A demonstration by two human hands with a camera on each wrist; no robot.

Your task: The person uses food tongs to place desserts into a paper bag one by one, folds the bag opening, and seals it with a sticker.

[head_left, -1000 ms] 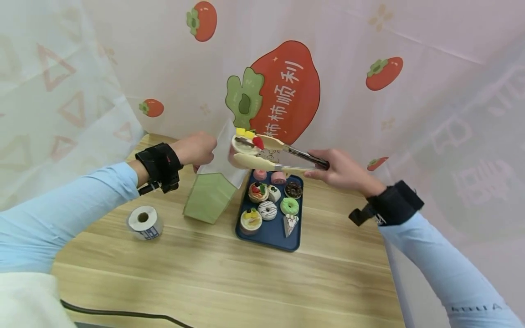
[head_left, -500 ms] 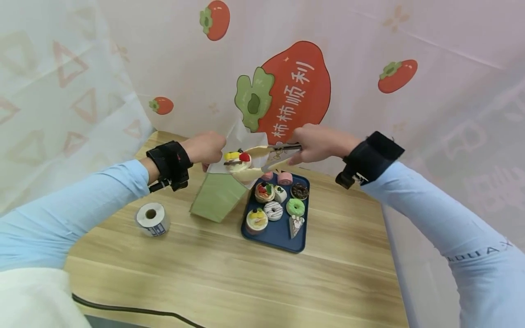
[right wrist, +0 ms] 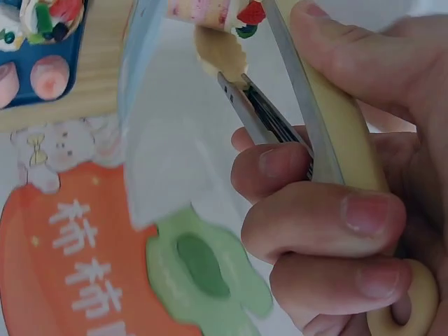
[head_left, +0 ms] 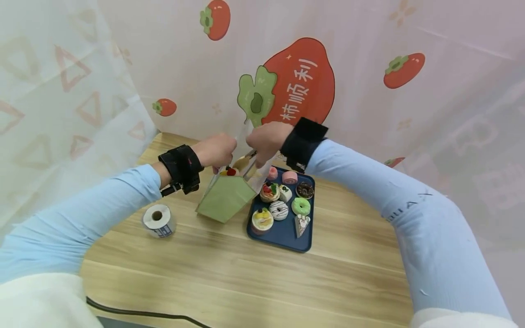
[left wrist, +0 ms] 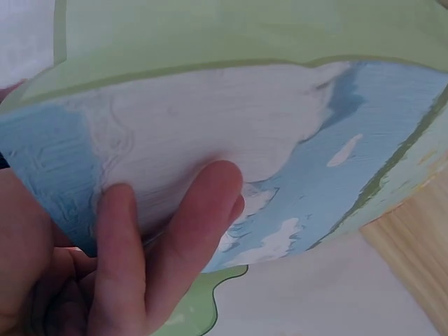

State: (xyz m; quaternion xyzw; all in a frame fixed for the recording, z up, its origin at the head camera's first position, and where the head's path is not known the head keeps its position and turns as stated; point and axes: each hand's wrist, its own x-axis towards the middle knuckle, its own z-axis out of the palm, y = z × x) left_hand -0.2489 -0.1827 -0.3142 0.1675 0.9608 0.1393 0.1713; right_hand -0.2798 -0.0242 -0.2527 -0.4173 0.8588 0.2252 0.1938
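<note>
A green paper bag (head_left: 225, 196) stands tilted on the table. My left hand (head_left: 217, 150) grips its upper edge at the far left; in the left wrist view two fingers (left wrist: 199, 210) press against its blue-and-white printed side. My right hand (head_left: 268, 139) holds cream-handled tongs (right wrist: 336, 133), fingers wrapped round both arms. Between the tong tips is a small fruit-topped cake (right wrist: 210, 12) with a red berry. In the head view the cake sits at the bag's mouth, its lower part hidden behind the bag's green front.
Right of the bag lies a blue tray (head_left: 283, 236) with several toy-like cakes and doughnuts (head_left: 301, 206). A label roll (head_left: 158, 223) stands at the left. A black cable (head_left: 147, 314) crosses the front edge. Printed cloth (head_left: 348, 68) hangs behind the table.
My right hand has moved left with the tongs, bringing the cake down into the bag's mouth. My left hand stays on the bag's edge.
</note>
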